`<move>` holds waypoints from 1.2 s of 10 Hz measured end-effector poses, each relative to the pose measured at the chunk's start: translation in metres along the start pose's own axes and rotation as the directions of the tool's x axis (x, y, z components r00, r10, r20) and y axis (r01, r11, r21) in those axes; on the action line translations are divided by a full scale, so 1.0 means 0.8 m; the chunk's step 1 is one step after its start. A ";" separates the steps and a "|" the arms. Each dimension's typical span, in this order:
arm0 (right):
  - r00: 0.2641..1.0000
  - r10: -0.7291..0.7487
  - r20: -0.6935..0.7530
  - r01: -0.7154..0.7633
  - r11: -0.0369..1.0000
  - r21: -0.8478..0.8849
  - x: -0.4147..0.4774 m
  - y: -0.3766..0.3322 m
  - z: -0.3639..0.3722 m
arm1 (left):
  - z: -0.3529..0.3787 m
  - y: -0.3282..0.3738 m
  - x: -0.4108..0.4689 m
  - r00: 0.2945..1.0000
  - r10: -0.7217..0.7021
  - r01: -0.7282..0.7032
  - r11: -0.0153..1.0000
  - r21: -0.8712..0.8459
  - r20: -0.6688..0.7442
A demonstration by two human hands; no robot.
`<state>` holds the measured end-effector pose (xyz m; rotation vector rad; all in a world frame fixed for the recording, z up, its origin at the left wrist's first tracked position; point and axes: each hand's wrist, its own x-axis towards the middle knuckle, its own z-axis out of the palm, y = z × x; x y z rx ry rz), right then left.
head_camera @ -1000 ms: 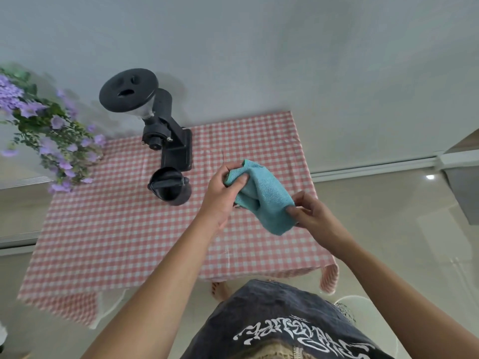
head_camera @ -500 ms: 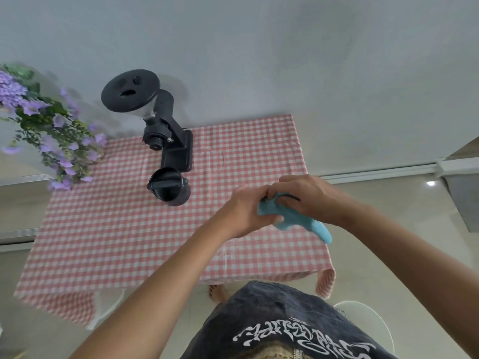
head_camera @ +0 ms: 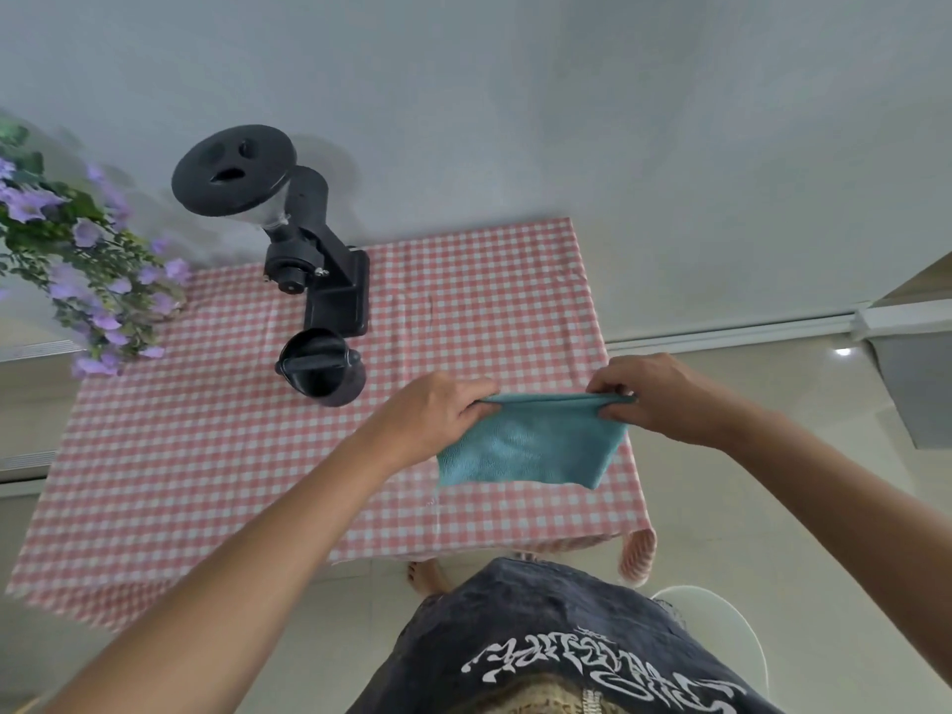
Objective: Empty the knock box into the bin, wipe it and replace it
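The black round knock box (head_camera: 320, 367) with a bar across its top stands on the pink checked tablecloth (head_camera: 216, 456), just in front of a black coffee grinder (head_camera: 309, 260). A teal cloth (head_camera: 530, 445) is folded flat and hangs over the right part of the table. My left hand (head_camera: 438, 414) pinches its upper left corner. My right hand (head_camera: 664, 399) pinches its upper right corner. Both hands are to the right of the knock box and apart from it.
Purple flowers (head_camera: 77, 270) lean in over the table's left back corner. A white round stool or bin (head_camera: 721, 631) shows on the floor at the lower right, beside my dark printed shirt. A grey wall runs behind the table.
The cloth was bunched between my two hands close together. Now my hands have drawn apart and the cloth is stretched out folded between them.
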<state>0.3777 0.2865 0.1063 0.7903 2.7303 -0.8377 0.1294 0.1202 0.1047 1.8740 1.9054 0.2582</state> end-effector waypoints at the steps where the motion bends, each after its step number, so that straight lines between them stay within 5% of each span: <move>1: 0.998 0.027 -0.057 -0.029 0.999 -0.027 0.010 0.014 0.002 | 0.000 -0.007 0.008 1.000 -0.006 0.006 0.999 0.033 -0.016; 4: 0.923 0.034 -0.384 -0.050 0.998 -0.032 0.048 0.016 -0.030 | -0.020 -0.036 0.062 0.953 0.077 -0.019 0.980 0.198 -0.292; 6: 0.916 0.070 -0.396 -0.095 0.995 -0.043 0.018 0.041 0.034 | 0.052 -0.026 0.047 0.985 0.081 -0.047 0.975 0.217 -0.149; 8: 0.977 0.138 -0.162 -0.150 0.987 -0.064 -0.048 0.057 0.151 | 0.165 0.018 -0.004 0.986 -0.139 0.145 0.987 -0.070 0.093; 10: 0.946 0.320 0.043 -0.319 0.947 -0.043 -0.081 0.058 0.221 | 0.215 0.024 -0.040 0.908 -0.271 0.233 0.961 0.151 0.320; 11: 0.961 0.264 0.083 -0.241 0.945 -0.219 -0.092 0.057 0.244 | 0.234 0.014 -0.061 0.893 -0.307 0.235 0.942 0.241 0.331; 12: 0.946 0.317 0.066 -0.300 0.935 -0.189 -0.104 0.046 0.246 | 0.223 0.017 -0.092 0.818 -0.397 0.340 0.918 0.207 0.417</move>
